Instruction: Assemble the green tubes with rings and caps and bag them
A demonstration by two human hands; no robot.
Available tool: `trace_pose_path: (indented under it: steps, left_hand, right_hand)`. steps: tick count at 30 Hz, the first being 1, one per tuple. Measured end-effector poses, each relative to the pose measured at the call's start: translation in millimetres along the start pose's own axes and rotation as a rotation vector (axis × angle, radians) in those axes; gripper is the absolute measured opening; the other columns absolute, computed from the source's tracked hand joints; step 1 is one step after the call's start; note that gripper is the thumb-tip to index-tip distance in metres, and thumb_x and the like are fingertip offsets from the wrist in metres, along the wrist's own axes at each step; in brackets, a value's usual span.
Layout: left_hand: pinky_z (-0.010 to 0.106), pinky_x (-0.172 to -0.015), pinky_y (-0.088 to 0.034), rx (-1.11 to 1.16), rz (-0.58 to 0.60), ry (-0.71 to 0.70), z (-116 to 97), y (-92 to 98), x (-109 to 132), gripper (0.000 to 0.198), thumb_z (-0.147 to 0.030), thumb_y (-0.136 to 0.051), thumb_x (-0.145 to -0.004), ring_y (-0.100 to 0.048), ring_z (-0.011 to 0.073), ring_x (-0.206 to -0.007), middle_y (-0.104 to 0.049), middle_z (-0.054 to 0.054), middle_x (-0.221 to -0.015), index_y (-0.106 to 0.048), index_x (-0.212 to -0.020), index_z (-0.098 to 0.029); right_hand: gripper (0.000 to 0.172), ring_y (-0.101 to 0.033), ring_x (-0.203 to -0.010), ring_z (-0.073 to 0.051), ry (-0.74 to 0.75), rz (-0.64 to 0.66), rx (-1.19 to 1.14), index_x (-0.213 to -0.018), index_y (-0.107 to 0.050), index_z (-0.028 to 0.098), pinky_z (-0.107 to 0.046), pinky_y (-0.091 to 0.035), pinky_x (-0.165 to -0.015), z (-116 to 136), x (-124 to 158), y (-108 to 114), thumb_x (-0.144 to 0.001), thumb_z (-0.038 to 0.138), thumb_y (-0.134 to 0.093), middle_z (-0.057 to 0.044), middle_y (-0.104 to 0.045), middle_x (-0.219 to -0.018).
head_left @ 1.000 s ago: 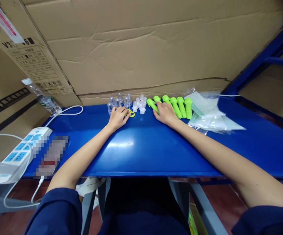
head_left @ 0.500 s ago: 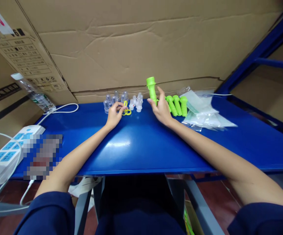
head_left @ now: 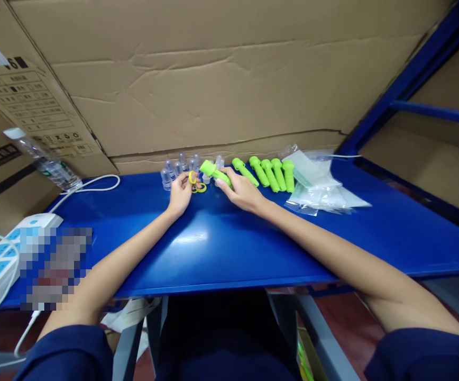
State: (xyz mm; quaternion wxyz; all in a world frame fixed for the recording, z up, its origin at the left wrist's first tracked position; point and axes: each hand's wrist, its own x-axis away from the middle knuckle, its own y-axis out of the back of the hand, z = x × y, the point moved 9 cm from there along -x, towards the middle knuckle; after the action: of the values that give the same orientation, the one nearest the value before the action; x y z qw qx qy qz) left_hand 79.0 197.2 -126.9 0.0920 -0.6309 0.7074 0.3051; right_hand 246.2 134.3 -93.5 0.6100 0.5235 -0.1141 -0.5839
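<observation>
Between the fingertips of my left hand [head_left: 181, 194] is a small yellow ring [head_left: 192, 178], held upright. More yellow rings [head_left: 202, 188] lie on the table just right of those fingers. My right hand [head_left: 243, 191] is closed around a bright green flashlight-shaped tube [head_left: 212, 170], its wide end tilted up and left toward the ring. Behind my left hand stand several clear domed plastic caps [head_left: 167, 180]. White-based clear pieces [head_left: 207, 179] are partly hidden behind the green tube. Several more green tubes [head_left: 268, 174] lie in a row right of my right hand.
Clear plastic bags with white sheets [head_left: 320, 182] lie to the right on the blue table [head_left: 213, 254]. At left are a power strip [head_left: 11, 248], cables, a blurred-out flat object [head_left: 57, 270] and a leaning water bottle [head_left: 47, 161]. Cardboard [head_left: 213, 90] walls the back.
My right hand has moved left with the green tube, which tipped from nearly upright to slanting toward my left hand. The ring in my left hand has come up into clearer view.
</observation>
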Motion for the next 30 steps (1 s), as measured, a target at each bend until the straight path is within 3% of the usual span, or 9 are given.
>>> trace_pose_path:
  steps: [2,4,6,8,12,15,19,24,30]
  left_hand:
    - [0.037,-0.079,-0.062,0.055,0.005,-0.011,-3.2,-1.7,-5.8,0.044,-0.059,-0.045,-0.099,-0.074,0.0202,-0.085,-0.074,0.011,-0.1,-0.058,-0.115,-0.02]
    - [0.035,-0.077,-0.061,0.14,0.002,-0.025,-6.1,-1.2,-13.8,0.04,-0.055,-0.054,-0.097,-0.074,0.0192,-0.081,-0.074,0.008,-0.094,-0.055,-0.117,-0.021]
    - [0.032,-0.074,-0.06,0.216,0.013,-0.03,-7.4,-0.9,-22.0,0.035,-0.051,-0.061,-0.093,-0.073,0.0177,-0.076,-0.073,0.004,-0.086,-0.055,-0.113,-0.022]
    - [0.031,-0.074,-0.059,0.251,0.044,-0.032,-8.1,-2.3,-28.4,0.029,-0.045,-0.067,-0.09,-0.073,0.0166,-0.074,-0.073,0.003,-0.083,-0.058,-0.104,-0.021]
    - [0.031,-0.083,-0.058,0.243,0.066,-0.051,-10.7,-5.3,-32.4,0.017,-0.03,-0.071,-0.085,-0.073,0.0172,-0.084,-0.076,0.007,-0.095,-0.067,-0.095,-0.017]
    - [0.034,-0.092,-0.056,0.219,0.044,-0.055,-12.1,-7.0,-28.3,0.017,-0.03,-0.068,-0.086,-0.072,0.0195,-0.095,-0.077,0.009,-0.103,-0.072,-0.096,-0.016]
    - [0.035,-0.094,-0.055,0.194,0.001,-0.071,-16.6,-6.5,-18.7,0.032,-0.044,-0.066,-0.09,-0.071,0.0217,-0.102,-0.077,0.011,-0.109,-0.075,-0.101,-0.016]
    - [0.03,-0.083,-0.056,0.236,-0.102,-0.052,-21.1,-0.8,-6.4,0.055,-0.066,-0.051,-0.093,-0.072,0.0193,-0.092,-0.077,0.01,-0.103,-0.074,-0.104,-0.017]
    - [0.031,-0.09,-0.056,0.341,-0.011,-0.02,-22.1,-14.5,2.3,0.048,-0.06,-0.076,-0.078,-0.073,0.0198,-0.098,-0.076,0.009,-0.104,-0.068,-0.1,-0.018]
  right_hand:
    - [0.05,-0.069,-0.084,-0.028,-0.003,0.03,-0.008,-0.133,-0.055,0.017,-0.036,-0.049,-0.076,0.5,-0.5,-1.9,-0.105,0.048,-0.029,-0.01,-0.073,-0.092]
    - [0.05,-0.068,-0.076,-0.025,0.006,0.028,-0.023,-0.113,-0.064,0.018,-0.033,-0.047,-0.071,0.0,-1.3,-3.3,-0.107,0.046,-0.024,-0.008,-0.071,-0.082]
    - [0.049,-0.066,-0.071,-0.023,0.005,0.006,-0.057,-0.092,-0.063,0.018,-0.032,-0.045,-0.069,-2.3,-1.8,-4.6,-0.107,0.045,-0.024,-0.007,-0.068,-0.075]
    - [0.042,-0.065,-0.066,-0.021,0.002,-0.001,-0.113,-0.085,-0.058,0.019,-0.031,-0.045,-0.066,-4.5,-1.8,-7.6,-0.107,0.042,-0.029,-0.006,-0.065,-0.07]
    - [0.028,-0.059,-0.05,-0.015,-0.084,0.083,-0.278,-0.088,-0.051,0.021,-0.026,-0.044,-0.052,-9.6,1.1,-20.7,-0.105,0.037,-0.035,-0.001,-0.062,-0.067]
    - [0.026,-0.056,-0.04,-0.013,-0.188,0.145,-0.383,-0.086,-0.045,0.023,-0.024,-0.043,-0.042,-12.3,5.5,-28.8,-0.106,0.036,-0.035,0.002,-0.059,-0.064]
    - [0.029,-0.057,-0.038,-0.011,-0.208,0.154,-0.434,-0.082,-0.042,0.023,-0.021,-0.044,-0.038,-6.1,8.6,-30.3,-0.106,0.037,-0.037,0.003,-0.057,-0.058]
    - [0.029,-0.057,-0.036,-0.011,-0.218,0.122,-0.49,-0.086,-0.046,0.021,-0.019,-0.044,-0.035,-1.4,10.9,-30.3,-0.104,0.044,-0.043,0.004,-0.058,-0.056]
    - [0.044,-0.064,-0.042,-0.016,-0.285,0.176,-0.689,-0.094,-0.05,0.02,-0.023,-0.05,-0.036,-5.9,14.1,-39.4,-0.088,0.061,-0.064,0.0,-0.068,-0.062]
